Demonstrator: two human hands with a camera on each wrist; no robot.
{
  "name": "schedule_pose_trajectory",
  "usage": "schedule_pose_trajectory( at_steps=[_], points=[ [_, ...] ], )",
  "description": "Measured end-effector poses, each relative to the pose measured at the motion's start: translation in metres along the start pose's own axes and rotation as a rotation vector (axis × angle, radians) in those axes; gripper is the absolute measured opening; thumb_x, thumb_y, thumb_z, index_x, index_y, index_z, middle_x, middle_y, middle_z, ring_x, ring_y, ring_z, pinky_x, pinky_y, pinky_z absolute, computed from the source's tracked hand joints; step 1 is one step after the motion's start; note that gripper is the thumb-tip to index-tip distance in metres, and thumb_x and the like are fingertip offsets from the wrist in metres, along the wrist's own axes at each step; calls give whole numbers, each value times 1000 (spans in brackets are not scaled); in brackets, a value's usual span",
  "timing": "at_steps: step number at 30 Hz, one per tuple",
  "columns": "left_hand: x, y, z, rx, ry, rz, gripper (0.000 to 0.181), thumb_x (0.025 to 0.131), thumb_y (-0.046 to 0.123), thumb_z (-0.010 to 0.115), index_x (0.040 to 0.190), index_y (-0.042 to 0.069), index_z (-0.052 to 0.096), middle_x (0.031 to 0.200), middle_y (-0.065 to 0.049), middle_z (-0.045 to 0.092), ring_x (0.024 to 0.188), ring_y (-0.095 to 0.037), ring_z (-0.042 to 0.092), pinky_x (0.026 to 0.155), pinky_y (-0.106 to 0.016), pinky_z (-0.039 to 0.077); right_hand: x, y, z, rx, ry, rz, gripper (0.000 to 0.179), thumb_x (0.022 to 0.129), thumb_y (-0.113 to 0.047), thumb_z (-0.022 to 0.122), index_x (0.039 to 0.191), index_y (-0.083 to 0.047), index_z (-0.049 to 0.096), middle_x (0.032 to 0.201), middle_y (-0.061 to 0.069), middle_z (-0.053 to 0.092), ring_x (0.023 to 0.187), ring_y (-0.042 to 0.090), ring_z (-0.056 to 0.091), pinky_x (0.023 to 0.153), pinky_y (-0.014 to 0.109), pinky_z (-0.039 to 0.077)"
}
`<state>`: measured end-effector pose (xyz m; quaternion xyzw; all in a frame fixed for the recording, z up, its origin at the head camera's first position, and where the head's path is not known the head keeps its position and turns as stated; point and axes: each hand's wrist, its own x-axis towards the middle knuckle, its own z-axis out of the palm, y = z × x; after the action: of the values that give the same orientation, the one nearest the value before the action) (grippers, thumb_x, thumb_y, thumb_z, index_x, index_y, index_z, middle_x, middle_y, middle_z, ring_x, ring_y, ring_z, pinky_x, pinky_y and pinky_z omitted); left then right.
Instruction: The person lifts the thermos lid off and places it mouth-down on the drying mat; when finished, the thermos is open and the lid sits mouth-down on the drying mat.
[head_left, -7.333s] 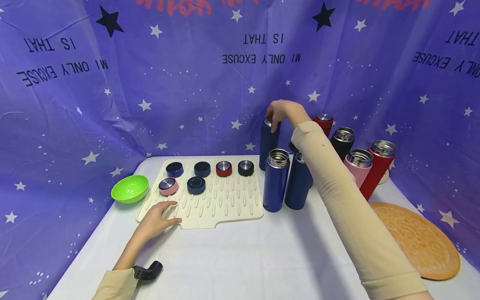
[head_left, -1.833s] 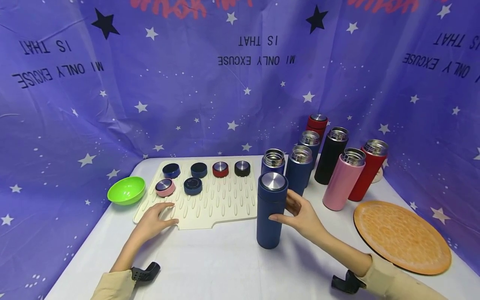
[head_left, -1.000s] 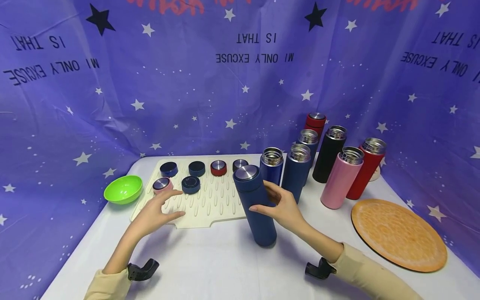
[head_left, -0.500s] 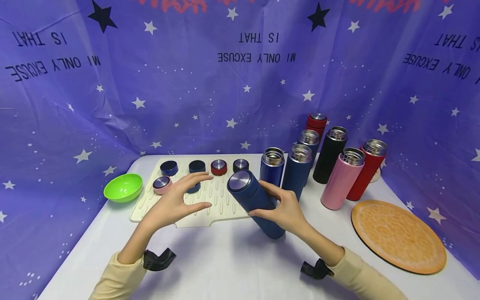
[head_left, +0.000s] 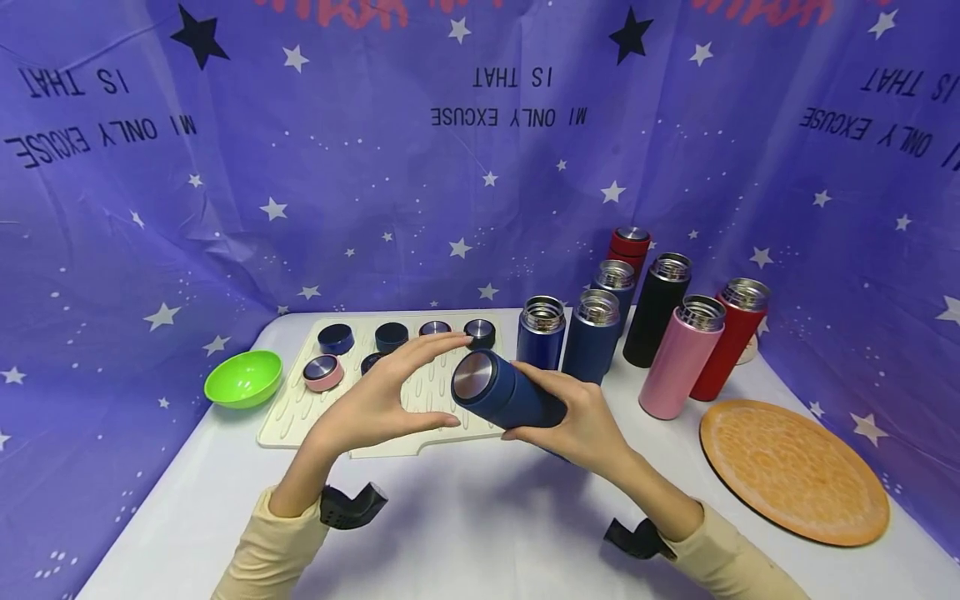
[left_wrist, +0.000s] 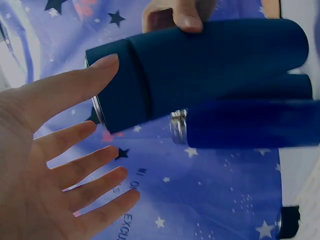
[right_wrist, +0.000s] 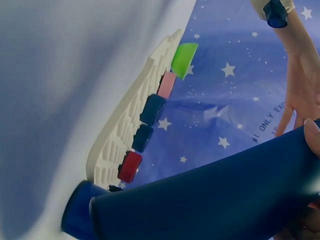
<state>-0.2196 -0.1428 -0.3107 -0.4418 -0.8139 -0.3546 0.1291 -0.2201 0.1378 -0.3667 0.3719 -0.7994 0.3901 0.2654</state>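
Observation:
My right hand [head_left: 581, 421] grips a dark blue thermos [head_left: 525, 398] by its body, tilted over so its steel-topped lid [head_left: 474, 375] points left. In the right wrist view the thermos [right_wrist: 210, 195] slants across the bottom. My left hand [head_left: 375, 408] has its fingers and thumb spread just left of the lid. In the left wrist view its thumb [left_wrist: 82, 82] overlaps the lid end, with the other fingers straight below. Behind them a cream ridged mat [head_left: 288, 417] bears several loose lids, among them a pink one [head_left: 322, 372] and a black one [head_left: 480, 333].
Lidless bottles stand to the right: blue [head_left: 540, 340], dark blue [head_left: 588, 350], black [head_left: 656, 321], pink [head_left: 678, 367] and red [head_left: 727, 350]. A lidded red bottle [head_left: 630, 247] is at the back. A green bowl [head_left: 243, 379] sits left, a round orange mat [head_left: 795, 475] right.
My right hand has brought the dark blue thermos forward from the back, then tipped it leftward and raised it. My left hand has moved right from the mat's front edge to the lid.

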Motion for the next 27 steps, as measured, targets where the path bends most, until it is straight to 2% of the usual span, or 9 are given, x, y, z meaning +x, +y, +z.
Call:
schedule_pose_trajectory(
  at_steps=[7, 12, 16, 20, 27],
  points=[
    [9, 5, 15, -42, -3, 116, 81, 75, 26, 85, 145, 15, 44, 145, 2, 46, 134, -18, 39, 109, -42, 35, 1, -3, -4, -42, -19, -56, 80, 62, -33, 92, 133, -11, 60, 123, 2, 65, 110, 20, 61, 92, 31, 51],
    [12, 6, 23, -81, -17, 143, 76, 74, 17, 86, 141, 16, 49, 140, 4, 50, 130, -16, 43, 107, -36, 39, -1, -2, -6, -53, -54, -82, 80, 63, -32, 91, 132, -8, 60, 123, 4, 65, 110, 21, 61, 94, 32, 50],
    [13, 6, 27, -81, -35, 153, 72, 72, 14, 86, 136, 12, 54, 137, 1, 52, 129, -17, 45, 107, -34, 39, -4, 0, -5, -39, -78, -90, 80, 63, -31, 92, 132, -8, 59, 120, 4, 66, 109, 21, 62, 93, 33, 51],
    [12, 5, 31, -55, -15, 175, 66, 71, 13, 87, 130, 13, 58, 131, -1, 55, 124, -18, 49, 104, -32, 42, -4, 1, -4, -23, -96, -102, 79, 63, -29, 92, 132, -7, 59, 120, 5, 66, 110, 22, 61, 93, 34, 52],
    [12, 2, 28, -108, 54, 266, 64, 66, 10, 88, 124, 14, 62, 125, 0, 59, 114, -17, 56, 89, -30, 52, -2, 2, -11, 33, -159, -123, 79, 67, -32, 89, 135, -9, 56, 125, 4, 63, 114, 21, 59, 94, 33, 50]
  ],
)
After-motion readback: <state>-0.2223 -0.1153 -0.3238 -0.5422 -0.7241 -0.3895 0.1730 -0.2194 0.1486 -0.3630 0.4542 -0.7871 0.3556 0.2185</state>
